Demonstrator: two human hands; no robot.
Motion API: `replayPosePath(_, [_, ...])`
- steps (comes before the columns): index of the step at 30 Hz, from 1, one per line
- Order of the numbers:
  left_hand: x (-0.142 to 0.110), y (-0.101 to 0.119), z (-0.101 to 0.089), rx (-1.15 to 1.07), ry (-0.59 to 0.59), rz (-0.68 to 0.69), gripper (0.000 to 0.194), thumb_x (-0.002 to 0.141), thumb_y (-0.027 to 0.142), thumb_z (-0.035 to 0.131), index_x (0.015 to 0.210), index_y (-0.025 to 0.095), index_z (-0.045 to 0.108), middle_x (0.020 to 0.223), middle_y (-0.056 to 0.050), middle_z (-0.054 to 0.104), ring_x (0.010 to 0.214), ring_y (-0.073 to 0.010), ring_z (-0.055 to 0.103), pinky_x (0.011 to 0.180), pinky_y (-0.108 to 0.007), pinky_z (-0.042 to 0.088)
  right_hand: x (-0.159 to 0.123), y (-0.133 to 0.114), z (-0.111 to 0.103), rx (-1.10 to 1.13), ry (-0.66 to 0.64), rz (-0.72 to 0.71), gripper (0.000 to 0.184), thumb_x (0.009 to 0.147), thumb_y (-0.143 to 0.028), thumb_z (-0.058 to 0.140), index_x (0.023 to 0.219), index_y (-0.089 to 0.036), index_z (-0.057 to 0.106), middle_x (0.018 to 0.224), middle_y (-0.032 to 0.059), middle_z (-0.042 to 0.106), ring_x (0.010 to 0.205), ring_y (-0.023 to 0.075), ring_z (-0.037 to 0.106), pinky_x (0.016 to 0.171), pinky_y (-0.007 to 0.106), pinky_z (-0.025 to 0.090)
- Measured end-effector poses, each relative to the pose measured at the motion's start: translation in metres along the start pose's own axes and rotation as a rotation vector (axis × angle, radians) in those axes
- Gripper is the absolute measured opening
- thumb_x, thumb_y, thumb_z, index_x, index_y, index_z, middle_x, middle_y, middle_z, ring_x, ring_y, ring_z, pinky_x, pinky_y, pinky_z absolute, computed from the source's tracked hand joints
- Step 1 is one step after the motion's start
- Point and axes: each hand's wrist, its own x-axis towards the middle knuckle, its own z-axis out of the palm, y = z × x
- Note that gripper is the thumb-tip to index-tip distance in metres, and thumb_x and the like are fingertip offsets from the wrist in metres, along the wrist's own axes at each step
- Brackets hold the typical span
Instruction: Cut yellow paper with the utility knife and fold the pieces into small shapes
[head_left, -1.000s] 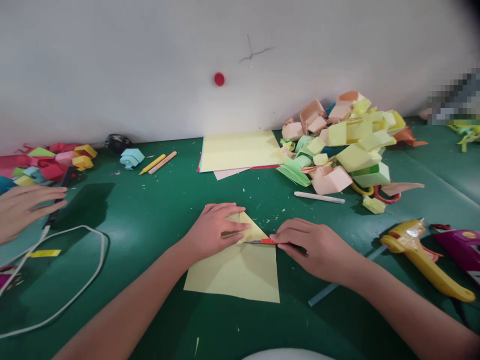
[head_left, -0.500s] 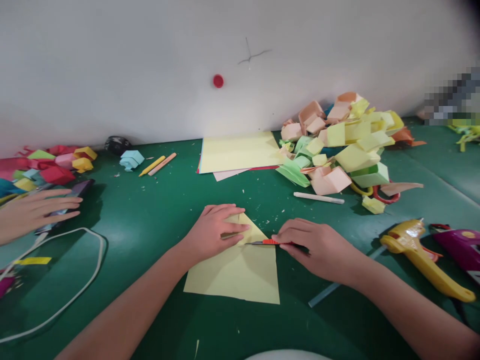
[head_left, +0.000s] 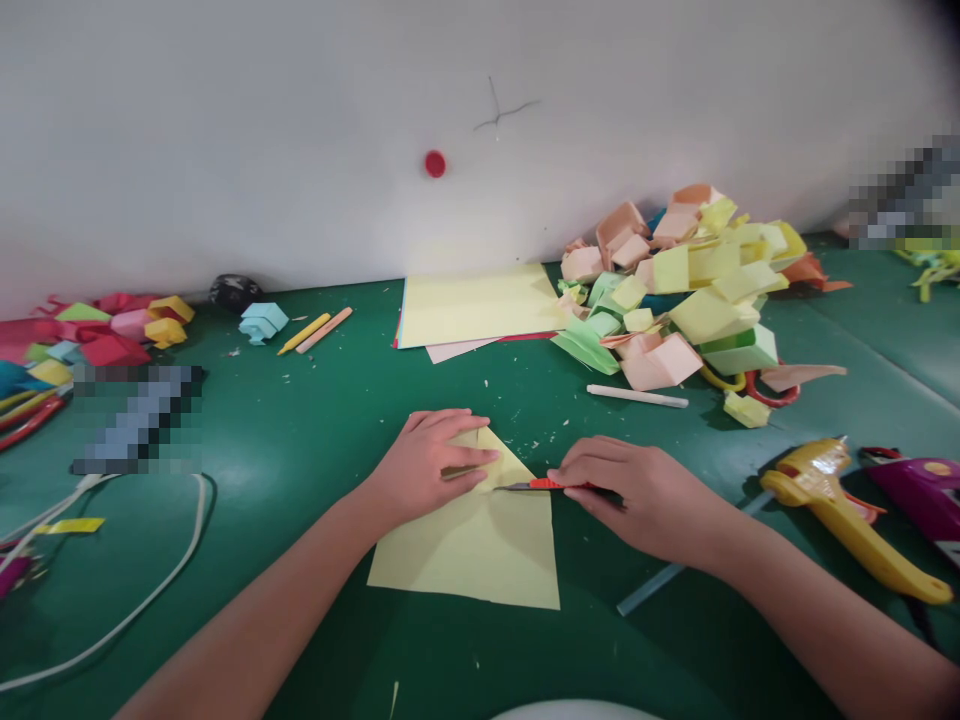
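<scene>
A pale yellow sheet of paper (head_left: 472,565) lies on the green table with its far part folded over. My left hand (head_left: 439,465) rests on the fold, fingers spread and flat, pressing the paper down. In my right hand (head_left: 626,495), thumb and fingers pinch a red craft knife (head_left: 546,484). Its thin blade points left and lies along the folded edge, close to my left fingertips. Most of the knife's handle is hidden inside my right hand.
Folded paper pieces (head_left: 697,290) are heaped at the back right, near a white pen (head_left: 637,396). A yellow glue gun (head_left: 847,510) with a glue stick lies right. Stacked paper (head_left: 480,305) sits against the wall. A white cable (head_left: 199,520) curves at left.
Another person's hand at the far left has gone out of view, leaving the blurred-out device there. My right hand and the knife have shifted very slightly right; my left hand stays put.
</scene>
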Motion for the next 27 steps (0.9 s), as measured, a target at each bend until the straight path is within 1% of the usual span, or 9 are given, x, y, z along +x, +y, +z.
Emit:
replayPosePath(12, [-0.0008,-0.0004,0.0006,0.007,-0.003,-0.002,0.023,0.098,0.042,0.058,0.115,0.040,0.073,0.146,0.002,0.055,0.135,-0.0279,0.047,0.107,-0.047,0.033,-0.0013,0.0026,-0.0030,-0.001,-0.023,0.017,0.022,0.101,-0.019,0.047,0.105,-0.024,0.068,0.105,0.0048,0.070,0.096,0.0176,0.065,0.080,0.029,0.053])
replayPosePath(16, [-0.0010,-0.0008,0.0011,0.010,0.003,0.004,0.023,0.099,0.041,0.057,0.116,0.041,0.073,0.146,0.003,0.055,0.135,-0.0269,0.047,0.108,-0.047,0.033,-0.0019,0.0038,-0.0038,-0.007,-0.025,0.019,0.023,0.100,-0.020,0.047,0.105,-0.024,0.069,0.104,0.0049,0.070,0.095,0.0175,0.065,0.080,0.030,0.054])
replayPosePath(27, [-0.0016,-0.0011,0.0003,-0.008,0.006,-0.003,0.024,0.098,0.042,0.058,0.116,0.041,0.073,0.146,0.003,0.055,0.135,-0.0276,0.047,0.108,-0.047,0.034,-0.0019,0.0046,-0.0079,-0.046,-0.013,0.012,0.022,0.099,-0.019,0.049,0.102,-0.025,0.070,0.103,0.0049,0.071,0.092,0.0178,0.067,0.078,0.030,0.056])
